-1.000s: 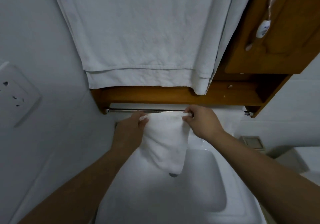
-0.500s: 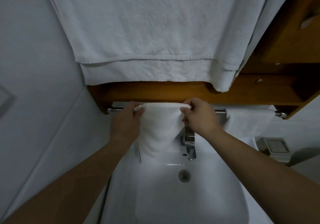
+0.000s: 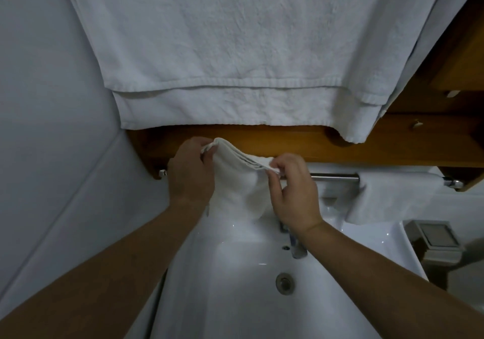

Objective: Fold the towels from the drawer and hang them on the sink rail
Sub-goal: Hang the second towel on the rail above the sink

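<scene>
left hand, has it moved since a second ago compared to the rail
Yes. The left hand has lifted its corner of the folded towel from level with the rail to above it, against the wooden shelf. The right hand stays at rail height.

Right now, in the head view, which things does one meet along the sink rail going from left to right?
Rail's left end bracket → left hand → folded white towel → right hand → bare stretch of rail → hung white towel → right end bracket.
</scene>
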The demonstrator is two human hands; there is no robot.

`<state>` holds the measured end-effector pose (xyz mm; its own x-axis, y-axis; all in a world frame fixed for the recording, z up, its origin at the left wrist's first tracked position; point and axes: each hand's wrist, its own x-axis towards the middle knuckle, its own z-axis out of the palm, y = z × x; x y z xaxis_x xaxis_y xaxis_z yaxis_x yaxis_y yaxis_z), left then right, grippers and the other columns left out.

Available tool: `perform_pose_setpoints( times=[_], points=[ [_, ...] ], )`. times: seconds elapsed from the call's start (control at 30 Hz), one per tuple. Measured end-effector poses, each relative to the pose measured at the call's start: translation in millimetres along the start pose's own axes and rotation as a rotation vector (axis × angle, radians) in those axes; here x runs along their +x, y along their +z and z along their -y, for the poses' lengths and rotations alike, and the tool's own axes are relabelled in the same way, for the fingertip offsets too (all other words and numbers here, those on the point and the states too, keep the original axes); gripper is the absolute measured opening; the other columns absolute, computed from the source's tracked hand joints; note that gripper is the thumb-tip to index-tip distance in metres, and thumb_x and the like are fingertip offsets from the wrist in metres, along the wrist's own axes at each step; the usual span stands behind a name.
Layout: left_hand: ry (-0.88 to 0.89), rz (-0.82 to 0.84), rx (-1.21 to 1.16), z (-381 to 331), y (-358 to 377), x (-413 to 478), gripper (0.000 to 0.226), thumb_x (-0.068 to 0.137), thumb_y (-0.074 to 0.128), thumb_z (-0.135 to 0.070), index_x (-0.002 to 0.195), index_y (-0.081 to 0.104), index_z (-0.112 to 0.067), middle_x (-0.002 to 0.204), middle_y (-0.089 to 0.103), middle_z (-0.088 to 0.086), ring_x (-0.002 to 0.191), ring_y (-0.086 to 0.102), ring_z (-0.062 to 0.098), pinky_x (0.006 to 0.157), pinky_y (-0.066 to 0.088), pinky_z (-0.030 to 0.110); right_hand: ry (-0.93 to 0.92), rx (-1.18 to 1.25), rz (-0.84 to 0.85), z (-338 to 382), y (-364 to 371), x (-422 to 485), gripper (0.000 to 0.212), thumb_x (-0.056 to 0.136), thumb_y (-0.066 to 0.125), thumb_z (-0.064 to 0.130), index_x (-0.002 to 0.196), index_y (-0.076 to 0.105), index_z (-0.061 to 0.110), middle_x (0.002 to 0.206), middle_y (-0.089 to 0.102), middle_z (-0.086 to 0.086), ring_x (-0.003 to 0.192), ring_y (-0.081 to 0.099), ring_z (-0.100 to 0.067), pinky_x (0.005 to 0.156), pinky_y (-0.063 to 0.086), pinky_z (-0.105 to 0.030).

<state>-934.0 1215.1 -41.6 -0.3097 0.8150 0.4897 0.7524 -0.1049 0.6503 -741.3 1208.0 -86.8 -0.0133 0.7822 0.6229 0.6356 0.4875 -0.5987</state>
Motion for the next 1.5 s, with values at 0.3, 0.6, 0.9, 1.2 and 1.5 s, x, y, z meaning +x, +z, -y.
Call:
perform_pose_setpoints(
  times=[0.3, 0.6, 0.9, 1.2, 1.5],
  points=[
    [0.302, -0.013, 0.018, 41.5, 25.2, -19.8, 0.008, 0.087, 0.067, -0.001, 0.094, 0.070, -0.004, 0.130, 0.050, 0.016, 0.130, 0.045, 0.033, 0.103, 0.044, 0.039, -0.181, -0.256, 0.243, -38.4, 17.7, -7.6, 0.031, 0.098, 0.050, 0.026, 0.120, 0.062, 0.008, 0.123, 0.055, -0.011, 0.092, 0.062, -0.025, 0.071, 0.058, -0.037],
    [0.263, -0.123, 0.183, 62.6, 32.0, -35.5, 0.019, 0.085, 0.072, -0.009, 0.102, 0.066, -0.006, 0.142, 0.041, 0.022, 0.137, 0.032, 0.040, 0.103, 0.041, 0.059, -0.030, -0.678, 0.545, -27.3, 34.5, 10.3, 0.065, 0.093, 0.028, 0.069, 0.145, 0.040, 0.032, 0.136, 0.059, -0.003, 0.126, 0.053, -0.036, 0.109, 0.022, -0.068],
    [-0.230, -0.263, -0.027, 62.3, 43.3, -71.2, 0.048, 0.081, 0.075, -0.026, 0.121, 0.056, -0.009, 0.137, 0.043, 0.016, 0.126, 0.037, 0.033, 0.100, 0.042, 0.054, 0.190, -0.730, 0.637, -19.1, 41.5, 28.0, 0.077, 0.090, 0.017, 0.078, 0.138, 0.052, 0.029, 0.141, 0.055, -0.007, 0.136, 0.043, -0.032, 0.114, 0.010, -0.066],
    [-0.721, 0.358, -0.453, 58.2, 68.0, -52.8, 0.070, 0.073, 0.075, -0.056, 0.130, 0.056, -0.021, 0.124, 0.063, 0.000, 0.107, 0.060, 0.016, 0.092, 0.051, 0.036, 0.226, -0.714, 0.647, -17.3, 42.4, 26.2, 0.080, 0.090, 0.015, 0.077, 0.144, 0.043, 0.025, 0.147, 0.048, -0.011, 0.139, 0.038, -0.034, 0.115, 0.007, -0.067],
    [-0.854, 0.250, -0.675, 43.3, 63.7, -47.8, 0.023, 0.085, 0.070, -0.045, 0.081, 0.072, -0.023, 0.088, 0.073, 0.000, 0.088, 0.068, 0.021, 0.081, 0.055, 0.037, 0.076, -0.373, 0.115, -30.5, 32.9, -15.7, 0.038, 0.094, 0.050, 0.038, 0.125, 0.056, 0.017, 0.120, 0.059, -0.005, 0.118, 0.052, -0.026, 0.110, 0.034, -0.052]
  ],
)
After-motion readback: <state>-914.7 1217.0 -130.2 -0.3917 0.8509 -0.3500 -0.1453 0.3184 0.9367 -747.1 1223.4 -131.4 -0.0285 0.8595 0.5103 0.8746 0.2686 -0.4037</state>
